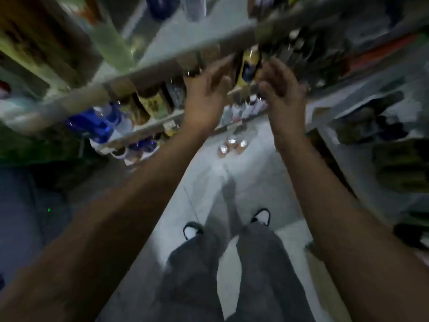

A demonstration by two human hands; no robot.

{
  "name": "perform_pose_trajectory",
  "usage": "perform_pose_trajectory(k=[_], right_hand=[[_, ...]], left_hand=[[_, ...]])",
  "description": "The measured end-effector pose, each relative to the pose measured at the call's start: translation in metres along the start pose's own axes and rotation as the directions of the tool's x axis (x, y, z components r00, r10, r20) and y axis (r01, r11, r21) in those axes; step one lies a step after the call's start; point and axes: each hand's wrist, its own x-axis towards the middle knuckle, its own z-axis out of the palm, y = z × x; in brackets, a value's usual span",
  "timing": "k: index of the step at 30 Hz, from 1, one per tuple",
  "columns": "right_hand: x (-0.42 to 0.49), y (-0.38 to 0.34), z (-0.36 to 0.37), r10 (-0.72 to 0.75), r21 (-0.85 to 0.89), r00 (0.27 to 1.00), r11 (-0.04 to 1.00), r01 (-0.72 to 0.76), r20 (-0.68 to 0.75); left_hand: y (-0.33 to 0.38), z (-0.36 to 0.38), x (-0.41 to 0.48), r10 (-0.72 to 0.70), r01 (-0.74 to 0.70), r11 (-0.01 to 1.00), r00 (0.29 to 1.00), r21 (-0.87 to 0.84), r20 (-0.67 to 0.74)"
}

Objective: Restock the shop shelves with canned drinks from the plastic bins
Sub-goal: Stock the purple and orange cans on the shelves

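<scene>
The yellow can (249,66) is flanked on the shelf (148,126) by left hand (206,94) and right hand (282,89), fingers loosely spread, seemingly to seat it; contact indeterminable through blur.

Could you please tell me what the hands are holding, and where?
Cannot tell: the left hand and right hand flank a yellow can, but blur hides any contact.

We note three levels. The top shelf (162,63) carries blurred bottles, among them a pale green bottle (113,43). The middle shelf (148,126) carries upright green cans (153,103), a yellow can (249,63) further right, and blue packs (97,122) at its left end. The pale floor (267,182) carries three upright cans (232,146) clustered close together near the foot of the shelving, and two shoes (192,230) nearer us.
</scene>
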Motion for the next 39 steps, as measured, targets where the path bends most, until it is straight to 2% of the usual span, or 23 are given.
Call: perform_pose_trajectory(k=[4, 11, 13, 17, 23, 26, 30, 34, 39], right_hand=[[-0.005, 0.12, -0.011, 0.112, -0.021, 0.993, 0.993, -0.112, -0.026], [-0.008, 0.346, -0.016, 0.273, 0.011, 0.962, 0.962, -0.273, -0.027], [-0.002, 0.41, -0.012, 0.299, 0.027, 0.953, 0.954, -0.298, -0.048], [0.023, 0.528, -0.003, 0.261, 0.017, 0.964, 0.965, -0.26, -0.056], [0.072, 0.671, 0.025, 0.226, 0.069, 0.974, 0.972, -0.225, -0.009], [0.085, 0.721, 0.038, 0.177, 0.084, 0.984, 0.98, -0.179, 0.028], [0.097, 0.756, 0.053, 0.156, 0.094, 0.986, 0.982, -0.162, 0.066], [0.096, 0.762, 0.061, 0.18, 0.082, 0.981, 0.979, -0.186, 0.068], [0.082, 0.744, 0.056, 0.163, 0.029, 0.98, 0.985, -0.167, 0.116]], left_hand=[[-0.122, 0.037, -0.025, -0.145, 0.145, 0.989, 0.989, -0.015, 0.032], [-0.36, 0.106, -0.053, -0.365, 0.365, 0.931, 0.93, -0.011, -0.038], [-0.424, 0.123, -0.052, -0.371, 0.373, 0.928, 0.927, 0.014, -0.049], [-0.535, 0.159, -0.019, -0.36, 0.365, 0.928, 0.929, 0.071, -0.084], [-0.662, 0.185, 0.047, -0.241, 0.264, 0.956, 0.956, 0.132, -0.167], [-0.71, 0.186, 0.068, -0.273, 0.294, 0.938, 0.953, 0.186, -0.128], [-0.742, 0.188, 0.076, -0.206, 0.211, 0.959, 0.978, 0.191, -0.043], [-0.744, 0.186, 0.072, -0.146, 0.162, 0.964, 0.985, 0.21, -0.088], [-0.719, 0.177, 0.058, -0.185, 0.207, 0.966, 0.972, 0.153, -0.146]])
